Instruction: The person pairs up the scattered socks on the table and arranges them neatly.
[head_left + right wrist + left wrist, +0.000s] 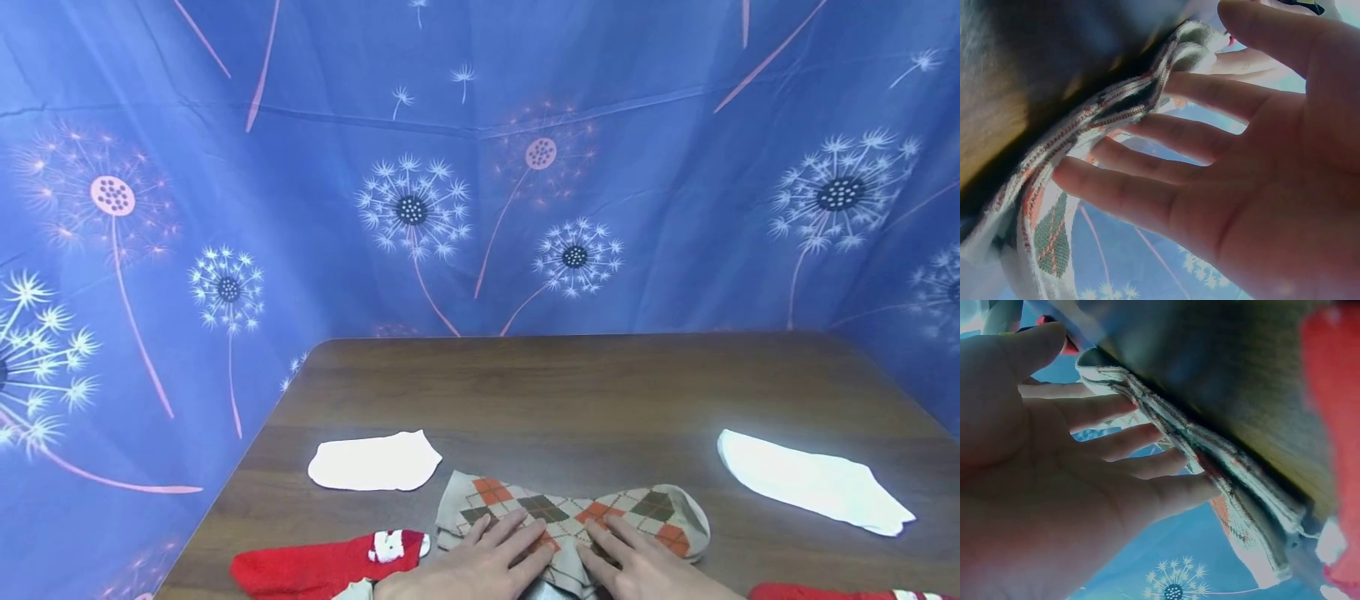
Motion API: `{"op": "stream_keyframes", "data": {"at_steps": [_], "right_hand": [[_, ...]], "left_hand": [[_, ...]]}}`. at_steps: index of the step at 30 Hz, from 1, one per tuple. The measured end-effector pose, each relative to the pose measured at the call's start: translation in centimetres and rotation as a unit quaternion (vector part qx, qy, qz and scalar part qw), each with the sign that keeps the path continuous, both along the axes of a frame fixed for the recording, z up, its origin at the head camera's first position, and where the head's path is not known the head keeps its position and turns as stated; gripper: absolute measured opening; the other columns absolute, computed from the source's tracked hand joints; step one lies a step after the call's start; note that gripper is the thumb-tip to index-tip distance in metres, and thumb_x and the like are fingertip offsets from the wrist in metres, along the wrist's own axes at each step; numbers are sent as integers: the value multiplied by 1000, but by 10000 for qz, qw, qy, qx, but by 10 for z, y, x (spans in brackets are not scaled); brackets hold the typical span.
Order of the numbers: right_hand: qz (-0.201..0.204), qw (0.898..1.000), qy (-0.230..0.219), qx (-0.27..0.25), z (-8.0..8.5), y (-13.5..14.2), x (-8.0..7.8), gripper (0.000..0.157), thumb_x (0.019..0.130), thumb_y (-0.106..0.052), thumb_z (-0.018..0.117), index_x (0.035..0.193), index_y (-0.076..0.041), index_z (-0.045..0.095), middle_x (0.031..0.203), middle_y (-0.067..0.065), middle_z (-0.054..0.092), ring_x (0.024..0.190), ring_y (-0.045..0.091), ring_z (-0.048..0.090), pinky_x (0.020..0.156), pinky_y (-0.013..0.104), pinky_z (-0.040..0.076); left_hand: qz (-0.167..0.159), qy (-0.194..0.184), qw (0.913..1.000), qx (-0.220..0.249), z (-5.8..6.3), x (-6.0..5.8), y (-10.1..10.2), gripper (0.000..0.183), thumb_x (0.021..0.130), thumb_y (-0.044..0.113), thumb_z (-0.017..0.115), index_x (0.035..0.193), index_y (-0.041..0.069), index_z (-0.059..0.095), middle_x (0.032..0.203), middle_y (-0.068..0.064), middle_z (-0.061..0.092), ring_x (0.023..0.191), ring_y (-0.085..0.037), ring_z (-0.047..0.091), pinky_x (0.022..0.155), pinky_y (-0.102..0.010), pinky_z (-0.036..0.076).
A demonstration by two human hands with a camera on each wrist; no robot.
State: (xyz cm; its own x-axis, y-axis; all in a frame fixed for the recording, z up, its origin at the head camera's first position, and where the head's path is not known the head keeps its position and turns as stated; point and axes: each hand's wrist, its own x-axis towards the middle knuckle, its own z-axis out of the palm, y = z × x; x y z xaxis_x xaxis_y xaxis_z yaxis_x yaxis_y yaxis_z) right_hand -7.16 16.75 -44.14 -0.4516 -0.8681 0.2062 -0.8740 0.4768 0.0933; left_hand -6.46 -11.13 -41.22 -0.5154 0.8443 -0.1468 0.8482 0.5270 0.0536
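Note:
A beige argyle sock (pixel 551 507) with orange and olive diamonds lies bent on the wooden table at the near middle. Edge-on in the left wrist view, the sock (pixel 1200 450) shows stacked layers. My left hand (pixel 480 560) rests on its left part with fingers spread and extended. On the part nearer the toe, my right hand (pixel 645 565) lays straight fingers too. From the right wrist view, the fingertips of the right hand (pixel 1229 156) touch the layered fabric of the sock (pixel 1054 234), the palm off to its side.
White socks lie beyond the hands, one at left (pixel 375 462) and one at right (pixel 813 482). A red sock (pixel 322 567) with a white figure is beside my left hand; another red item (pixel 840 592) shows at the lower right. A blue dandelion-print cloth (pixel 480 208) hangs behind the table (pixel 570 383).

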Motion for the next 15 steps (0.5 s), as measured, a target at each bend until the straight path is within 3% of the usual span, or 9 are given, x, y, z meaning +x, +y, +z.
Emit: {"op": "stream_keyframes", "data": {"at_steps": [4, 7, 13, 15], "right_hand": [[-277, 9970, -673, 259, 4, 2, -1, 61, 95, -61, 52, 120, -9, 71, 121, 18, 66, 102, 40, 64, 74, 39, 58], [-440, 9950, -824, 358, 8, 1, 0, 64, 94, -62, 52, 121, -7, 70, 121, 20, 66, 103, 42, 63, 73, 41, 58], [-869, 9802, -1709, 496, 17, -5, -4, 69, 92, -65, 54, 126, -7, 67, 127, 20, 63, 111, 46, 59, 79, 50, 56], [-825, 9838, -1523, 469, 19, -6, -5, 65, 92, -62, 57, 124, -6, 68, 125, 20, 64, 110, 46, 60, 79, 49, 56]], "left_hand": [[13, -151, 9999, 2, 3, -2, 1, 73, 94, 58, 52, 154, 22, 31, 160, 1, 27, 145, -21, 27, 105, -43, 44], [21, -336, 9994, 43, 5, -6, 2, 76, 93, 57, 56, 155, 22, 31, 160, 2, 26, 146, -21, 26, 106, -45, 43], [-246, 56, 9995, 177, 8, -14, 3, 80, 88, 53, 66, 153, 19, 34, 155, 0, 34, 142, -21, 33, 105, -43, 44], [-313, 188, 9991, 212, 8, -16, 4, 74, 92, 52, 62, 152, 18, 36, 153, -1, 36, 140, -21, 35, 104, -43, 45]]}}
